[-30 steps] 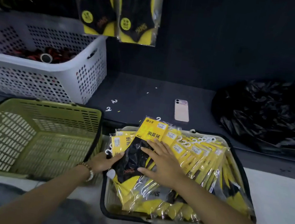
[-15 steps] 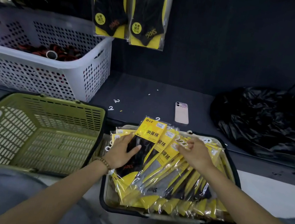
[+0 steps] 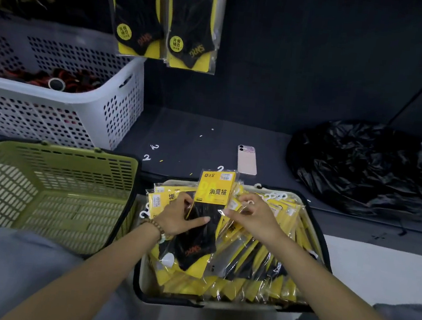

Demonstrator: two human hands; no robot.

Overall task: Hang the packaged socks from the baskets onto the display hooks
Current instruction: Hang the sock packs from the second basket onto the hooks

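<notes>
Nearest: cream plastic basket w/ black rim (image 3: 175,301), crammed w/ fanned stack of yellow-and-black sock packets in clear film (image 3: 258,265), small white hangers at far ends.
Top sock packet (image 3: 203,227) tilted up off stack, over basket, not yet hung.
Gripped by left hand (image 3: 175,217): thumb across front, fingers curled behind.
Right hand (image 3: 255,219): fingers curled, pinching at headers of next packets; which one exactly, cannot tell.

Risks (judgement): slick film, so slip from grip or neighbours dragged out w/ it. Hangers apt to snag each other. Loose white plastic hangers (image 3: 147,157) on dark shelf hint at snap-off if tugged.

Just left: olive-green slatted plastic basket (image 3: 51,194), nothing seen inside.
Beyond: pink phone (image 3: 247,160), crumpled black plastic bag (image 3: 361,166).
Far left: white perforated plastic basket (image 3: 120,112) w/ red-black items, not identifiable.
Farthest, above: two hung sock packets (image 3: 168,18); hooks out of frame.
</notes>
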